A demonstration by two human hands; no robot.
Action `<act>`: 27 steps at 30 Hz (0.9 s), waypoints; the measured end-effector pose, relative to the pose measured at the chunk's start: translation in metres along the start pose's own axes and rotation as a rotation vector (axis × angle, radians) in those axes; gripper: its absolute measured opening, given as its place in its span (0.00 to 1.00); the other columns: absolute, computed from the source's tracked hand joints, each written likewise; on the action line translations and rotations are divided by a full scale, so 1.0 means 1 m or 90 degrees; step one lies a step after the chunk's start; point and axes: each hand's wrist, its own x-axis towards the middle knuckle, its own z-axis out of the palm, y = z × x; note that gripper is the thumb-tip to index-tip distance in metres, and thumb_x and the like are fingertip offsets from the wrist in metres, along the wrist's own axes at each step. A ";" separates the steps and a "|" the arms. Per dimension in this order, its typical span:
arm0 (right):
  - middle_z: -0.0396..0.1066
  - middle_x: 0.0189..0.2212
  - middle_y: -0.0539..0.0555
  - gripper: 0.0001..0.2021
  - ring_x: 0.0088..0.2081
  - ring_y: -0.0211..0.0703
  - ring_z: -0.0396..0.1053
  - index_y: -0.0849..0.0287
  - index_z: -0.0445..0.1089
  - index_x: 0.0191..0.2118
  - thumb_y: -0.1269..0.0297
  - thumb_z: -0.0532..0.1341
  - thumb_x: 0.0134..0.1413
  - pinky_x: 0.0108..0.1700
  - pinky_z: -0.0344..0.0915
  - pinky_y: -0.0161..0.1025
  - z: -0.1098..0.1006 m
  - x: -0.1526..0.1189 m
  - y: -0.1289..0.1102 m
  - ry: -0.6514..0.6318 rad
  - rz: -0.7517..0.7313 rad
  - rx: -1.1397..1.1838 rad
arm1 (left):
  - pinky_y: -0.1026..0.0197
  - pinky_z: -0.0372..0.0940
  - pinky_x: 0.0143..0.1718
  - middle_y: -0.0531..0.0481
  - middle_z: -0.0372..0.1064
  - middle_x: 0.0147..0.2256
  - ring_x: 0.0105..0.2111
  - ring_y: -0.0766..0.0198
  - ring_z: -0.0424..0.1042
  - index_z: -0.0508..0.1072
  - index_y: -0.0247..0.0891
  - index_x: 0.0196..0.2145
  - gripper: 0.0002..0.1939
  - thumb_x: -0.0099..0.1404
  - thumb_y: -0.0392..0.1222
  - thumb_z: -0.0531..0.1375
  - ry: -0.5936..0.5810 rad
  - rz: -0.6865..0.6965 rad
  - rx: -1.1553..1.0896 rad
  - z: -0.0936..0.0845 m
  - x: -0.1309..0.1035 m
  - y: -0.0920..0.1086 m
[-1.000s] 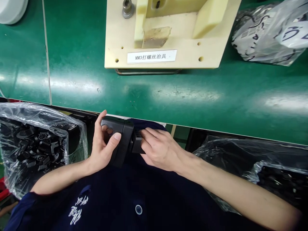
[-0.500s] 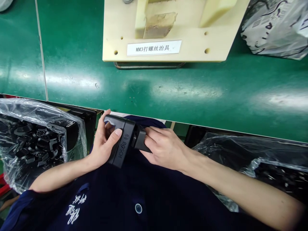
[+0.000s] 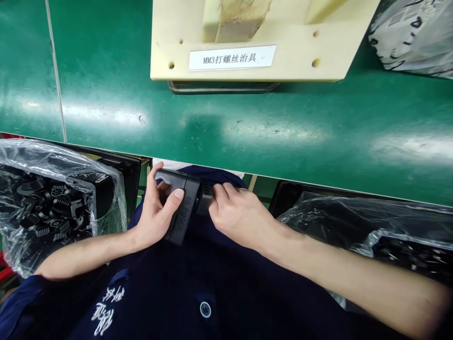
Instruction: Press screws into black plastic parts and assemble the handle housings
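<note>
In front of my body, just below the table edge, my left hand (image 3: 152, 219) is wrapped round a black plastic Bosch tool housing (image 3: 184, 208), thumb on its lettered face. The housing stands tilted, with a notch at its top left. My right hand (image 3: 235, 215) is closed on a smaller black ribbed plastic part (image 3: 205, 200) against the housing's right side. My fingers hide much of this part, and I cannot tell whether the two are joined.
A cream fixture block (image 3: 290, 61) with a label and a metal handle (image 3: 226, 89) sits on the green table (image 3: 141, 127). Plastic-lined bins of black parts (image 3: 46, 208) stand at left and right (image 3: 410, 255). A printed plastic bag (image 3: 417, 38) lies far right.
My right hand has shifted its grip, its fingers now higher on the smaller black part, which sits closer to the housing. My left hand keeps its hold. The view has shifted slightly.
</note>
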 end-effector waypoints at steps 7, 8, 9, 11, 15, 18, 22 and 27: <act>0.68 0.24 0.60 0.04 0.26 0.44 0.63 0.67 0.72 0.27 0.75 0.61 0.48 0.24 0.43 0.39 0.004 0.006 -0.003 -0.135 -0.007 0.035 | 0.65 0.66 0.33 0.56 0.70 0.35 0.31 0.67 0.70 0.60 0.44 0.50 0.27 0.58 0.51 0.65 0.041 -0.154 -0.062 0.005 0.002 -0.005; 0.68 0.25 0.60 0.04 0.26 0.44 0.64 0.67 0.72 0.27 0.75 0.60 0.48 0.24 0.44 0.39 0.004 0.007 -0.003 -0.143 -0.009 0.033 | 0.65 0.66 0.33 0.56 0.70 0.34 0.31 0.68 0.70 0.60 0.44 0.50 0.26 0.58 0.50 0.65 0.046 -0.166 -0.069 0.006 0.002 -0.006; 0.68 0.25 0.61 0.05 0.26 0.44 0.64 0.67 0.72 0.26 0.77 0.59 0.48 0.24 0.44 0.38 0.005 0.009 -0.004 -0.150 -0.012 0.028 | 0.66 0.66 0.32 0.57 0.70 0.33 0.30 0.69 0.70 0.61 0.44 0.49 0.25 0.58 0.49 0.65 0.051 -0.177 -0.074 0.006 0.002 -0.006; 0.69 0.25 0.62 0.07 0.26 0.45 0.65 0.68 0.71 0.26 0.81 0.57 0.47 0.24 0.45 0.38 0.006 0.012 -0.005 -0.167 -0.025 0.013 | 0.67 0.65 0.30 0.58 0.69 0.31 0.28 0.69 0.69 0.61 0.44 0.47 0.23 0.58 0.49 0.65 0.060 -0.209 -0.082 0.007 0.003 -0.007; 0.68 0.23 0.64 0.12 0.25 0.47 0.65 0.71 0.71 0.27 0.86 0.51 0.46 0.23 0.46 0.36 0.005 0.023 -0.008 -0.192 -0.056 -0.056 | 0.68 0.63 0.25 0.59 0.64 0.26 0.24 0.70 0.66 0.62 0.42 0.40 0.19 0.58 0.52 0.65 0.088 -0.310 -0.097 0.007 0.006 -0.010; 0.67 0.22 0.64 0.13 0.24 0.47 0.66 0.72 0.71 0.27 0.86 0.51 0.45 0.24 0.49 0.36 0.002 0.033 -0.007 -0.173 -0.085 -0.095 | 0.68 0.61 0.23 0.58 0.64 0.26 0.23 0.69 0.66 0.62 0.41 0.37 0.19 0.58 0.53 0.65 0.119 -0.350 -0.100 0.006 0.009 -0.012; 0.70 0.23 0.62 0.10 0.25 0.48 0.68 0.68 0.73 0.26 0.84 0.56 0.44 0.25 0.53 0.38 -0.007 0.044 -0.003 -0.230 -0.129 -0.053 | 0.66 0.62 0.24 0.56 0.64 0.27 0.24 0.68 0.65 0.63 0.40 0.37 0.19 0.58 0.54 0.64 0.126 -0.377 -0.112 0.005 0.009 -0.016; 0.73 0.22 0.56 0.04 0.24 0.46 0.71 0.63 0.74 0.25 0.74 0.63 0.47 0.25 0.54 0.38 -0.017 0.041 -0.007 -0.328 -0.132 0.167 | 0.67 0.64 0.34 0.55 0.66 0.35 0.31 0.69 0.65 0.62 0.43 0.50 0.26 0.58 0.53 0.66 0.171 -0.104 -0.080 0.002 0.001 -0.021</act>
